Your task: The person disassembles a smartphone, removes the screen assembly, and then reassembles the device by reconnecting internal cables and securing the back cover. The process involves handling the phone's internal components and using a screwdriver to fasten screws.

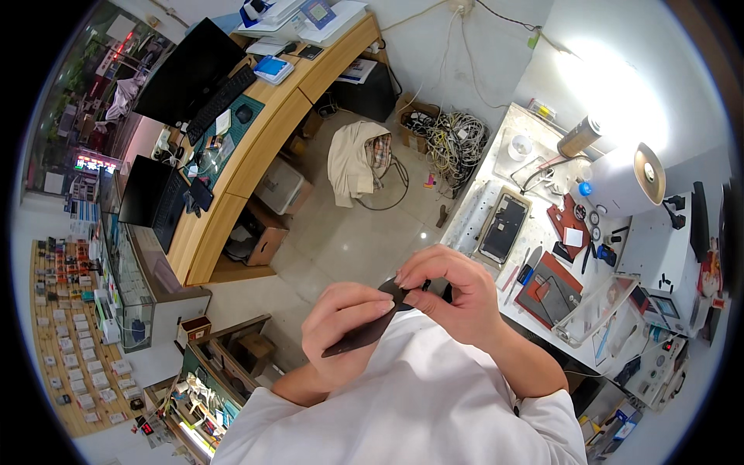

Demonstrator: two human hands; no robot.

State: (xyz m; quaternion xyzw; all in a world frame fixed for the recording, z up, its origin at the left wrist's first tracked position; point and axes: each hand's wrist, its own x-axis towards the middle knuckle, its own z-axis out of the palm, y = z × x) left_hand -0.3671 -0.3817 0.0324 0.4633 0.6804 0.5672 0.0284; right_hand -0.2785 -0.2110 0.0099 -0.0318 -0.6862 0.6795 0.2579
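Observation:
Close to my chest, my left hand is wrapped round a thin, dark, flat slab that looks like a phone, seen nearly edge-on and tilted. My right hand is closed in a pinch at its upper end, thumb and fingertips together there. A small black bit shows by the right fingertips, too small to name. Most of the slab's face is turned away or covered by my fingers. Nearest on the right, a workbench carries an opened tablet-like device with its inside showing.
Tools, a brown mat and a white lamp-like cylinder crowd the bench at right. A wooden desk with a monitor and laptop curves along the left. A stool draped with a cream jacket and a heap of cables are ahead.

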